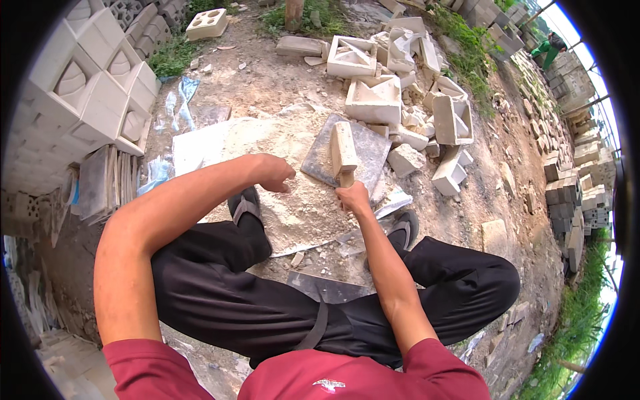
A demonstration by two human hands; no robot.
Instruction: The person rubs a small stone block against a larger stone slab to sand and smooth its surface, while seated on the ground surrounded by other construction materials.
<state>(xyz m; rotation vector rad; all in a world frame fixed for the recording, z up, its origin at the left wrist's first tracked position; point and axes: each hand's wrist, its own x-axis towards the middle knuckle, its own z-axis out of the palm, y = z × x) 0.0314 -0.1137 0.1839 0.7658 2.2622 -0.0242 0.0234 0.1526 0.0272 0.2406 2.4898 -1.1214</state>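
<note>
My right hand (353, 197) is wrapped round the short handle of a wooden mallet (343, 148). Its pale, blocky head is over a flat grey slab (317, 159) that lies tilted on the ground in front of me. My left hand (275, 175) hangs just left of the slab, above a heap of pale crumbled rubble (297, 210). Its fingers are loosely bent and a little apart, and I see nothing between them. Under the rubble a white sheet (200, 150) is spread out, with its left part showing.
Broken pale hollow blocks (373, 100) are piled beyond the slab on the right. Patterned blocks (100, 73) are stacked high at left, beside upright thin boards (110, 180). Between my feet and me lies a dark plate (327, 288). Another person (551, 48) is at far right.
</note>
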